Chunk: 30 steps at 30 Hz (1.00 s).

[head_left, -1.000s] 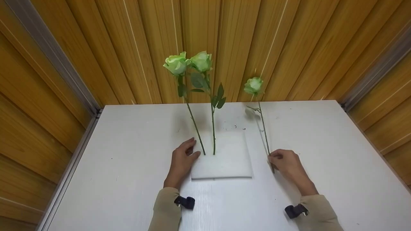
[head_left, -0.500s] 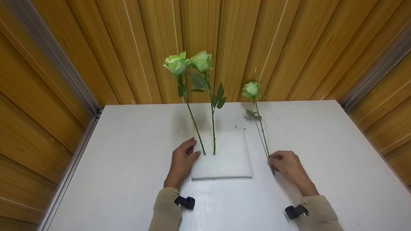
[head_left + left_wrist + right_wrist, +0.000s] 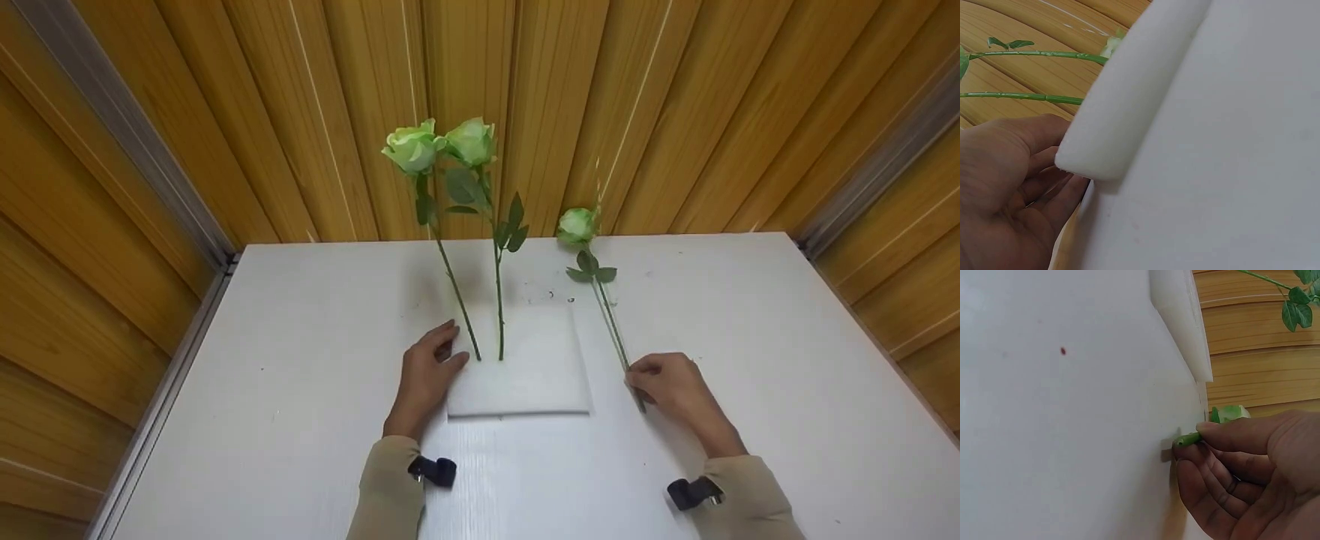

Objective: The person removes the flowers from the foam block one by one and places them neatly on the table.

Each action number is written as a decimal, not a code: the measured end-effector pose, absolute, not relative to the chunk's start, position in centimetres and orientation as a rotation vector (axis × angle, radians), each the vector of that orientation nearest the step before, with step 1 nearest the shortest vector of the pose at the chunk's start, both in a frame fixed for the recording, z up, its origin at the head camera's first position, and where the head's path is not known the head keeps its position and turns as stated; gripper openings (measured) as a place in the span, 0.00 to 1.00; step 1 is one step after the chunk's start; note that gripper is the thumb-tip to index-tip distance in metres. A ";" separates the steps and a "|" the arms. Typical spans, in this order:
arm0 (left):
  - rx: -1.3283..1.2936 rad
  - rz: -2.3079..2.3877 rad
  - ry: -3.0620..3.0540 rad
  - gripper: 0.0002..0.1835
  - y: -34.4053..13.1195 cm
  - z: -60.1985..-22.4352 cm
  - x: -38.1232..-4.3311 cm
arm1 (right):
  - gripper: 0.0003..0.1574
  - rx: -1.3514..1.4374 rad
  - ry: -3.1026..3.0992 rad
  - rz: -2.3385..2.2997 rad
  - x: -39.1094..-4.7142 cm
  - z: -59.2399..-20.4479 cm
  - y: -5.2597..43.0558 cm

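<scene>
In the head view my left hand [image 3: 427, 379] rests against the left edge of a white foam pad [image 3: 540, 390], thumb and fingers touching its side. The left wrist view shows those fingers at the foam's end [image 3: 1112, 112], some tips hidden behind it. Two pale green roses, a left one [image 3: 414, 148] and a right one [image 3: 471, 142], stand in the pad, the left one's stem tilted left. To the right of the pad, my right hand [image 3: 675, 386] pinches a third rose [image 3: 577, 225] between thumb and fingers near its stem's lower end [image 3: 1188, 440]; its bloom points away, low near the table's back edge.
The white table [image 3: 285, 420] reaches back to a wood-look panel wall [image 3: 555, 90], with more panels on both sides. Small dark marks [image 3: 561, 298] lie on the table behind the pad. Each sleeve carries a black wrist camera [image 3: 694, 493].
The bloom of the rose in my right hand has sunk and swung left, and its leaves have turned to show fully. My left hand and the two standing roses have stayed put.
</scene>
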<state>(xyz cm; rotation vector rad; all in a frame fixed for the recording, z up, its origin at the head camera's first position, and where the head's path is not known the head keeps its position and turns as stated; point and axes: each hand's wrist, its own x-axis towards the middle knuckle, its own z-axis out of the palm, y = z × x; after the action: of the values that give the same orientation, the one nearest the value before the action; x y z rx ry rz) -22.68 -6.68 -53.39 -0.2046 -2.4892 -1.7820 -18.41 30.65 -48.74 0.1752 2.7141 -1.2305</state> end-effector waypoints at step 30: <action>-0.220 -1.818 -2.468 0.25 -6.8 -53.3 -22.6 | 0.11 0.169 2.793 -1.195 -18.2 -49.2 30.3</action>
<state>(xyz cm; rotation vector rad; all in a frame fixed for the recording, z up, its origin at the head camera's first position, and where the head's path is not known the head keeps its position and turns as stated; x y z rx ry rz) -22.57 -6.79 -53.33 -0.2198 -2.4676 -1.8184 -18.18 30.31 -49.22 0.1690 2.7929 -1.1954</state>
